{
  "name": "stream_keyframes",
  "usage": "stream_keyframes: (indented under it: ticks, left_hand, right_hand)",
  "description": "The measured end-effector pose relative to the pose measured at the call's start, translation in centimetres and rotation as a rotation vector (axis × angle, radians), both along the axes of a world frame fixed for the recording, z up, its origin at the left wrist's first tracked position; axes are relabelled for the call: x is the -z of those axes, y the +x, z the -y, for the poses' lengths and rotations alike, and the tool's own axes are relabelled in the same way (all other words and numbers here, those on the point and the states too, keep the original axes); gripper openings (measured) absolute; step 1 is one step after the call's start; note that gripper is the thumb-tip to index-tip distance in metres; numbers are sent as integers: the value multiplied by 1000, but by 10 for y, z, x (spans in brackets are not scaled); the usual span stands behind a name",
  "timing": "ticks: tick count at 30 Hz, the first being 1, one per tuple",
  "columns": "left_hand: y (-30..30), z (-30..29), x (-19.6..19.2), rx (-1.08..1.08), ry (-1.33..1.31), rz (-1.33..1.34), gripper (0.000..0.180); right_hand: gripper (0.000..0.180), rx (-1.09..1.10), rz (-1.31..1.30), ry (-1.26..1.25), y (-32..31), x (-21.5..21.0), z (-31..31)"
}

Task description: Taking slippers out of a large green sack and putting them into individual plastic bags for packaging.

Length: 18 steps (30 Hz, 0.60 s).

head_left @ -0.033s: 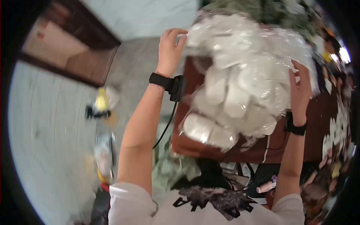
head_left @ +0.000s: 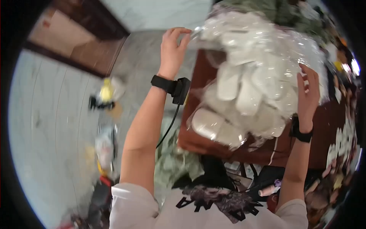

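Note:
A large heap of clear plastic bags (head_left: pixel 263 72) lies on the brown tabletop in front of me. Inside are several white, rounded, oblong pieces (head_left: pixel 249 97) that look soft; I cannot make out their kind. At the heap's far left edge my left hand (head_left: pixel 173 53) is raised, thumb and fingertips brought together on a thin wisp of the clear film. My right hand (head_left: pixel 309 89) is at the heap's right side, fingers curled in against the plastic; glare partly obscures what its fingertips pinch. Both wrists wear black straps, and the left one carries a small black box with a cable.
The brown table (head_left: pixel 202 143) has its near edge in front of my body. Greenish plastic bags (head_left: pixel 177 166) lie on the floor beside it. Left are a yellow item (head_left: pixel 106 91), a marbled wall and a doorway. Many small items crowd the far right.
The table and the bagged heap have shifted slightly right in view. My left hand stays almost in place, with a little more gap to the heap; my right hand moves slightly right and down.

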<state>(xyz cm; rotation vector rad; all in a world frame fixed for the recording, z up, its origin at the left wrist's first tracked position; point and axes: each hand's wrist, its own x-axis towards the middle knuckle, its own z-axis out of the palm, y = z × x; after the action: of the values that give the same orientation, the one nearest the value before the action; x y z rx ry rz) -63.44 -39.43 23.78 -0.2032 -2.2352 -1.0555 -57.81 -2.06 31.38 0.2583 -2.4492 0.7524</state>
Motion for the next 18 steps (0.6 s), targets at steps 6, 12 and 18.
stream_keyframes:
  ticks: [6, 12, 18]
  left_hand:
    - [295, 169, 182, -615, -16, 448, 15]
    - [638, 119, 372, -695, 136, 1027, 17]
    - [679, 34, 440, -596, 404, 1236, 19]
  right_hand:
    - [20, -696, 474, -96, 124, 52, 153]
    - [12, -1241, 1065, -6, 278, 265, 276]
    - [28, -1120, 1082, 782, 375, 582, 306]
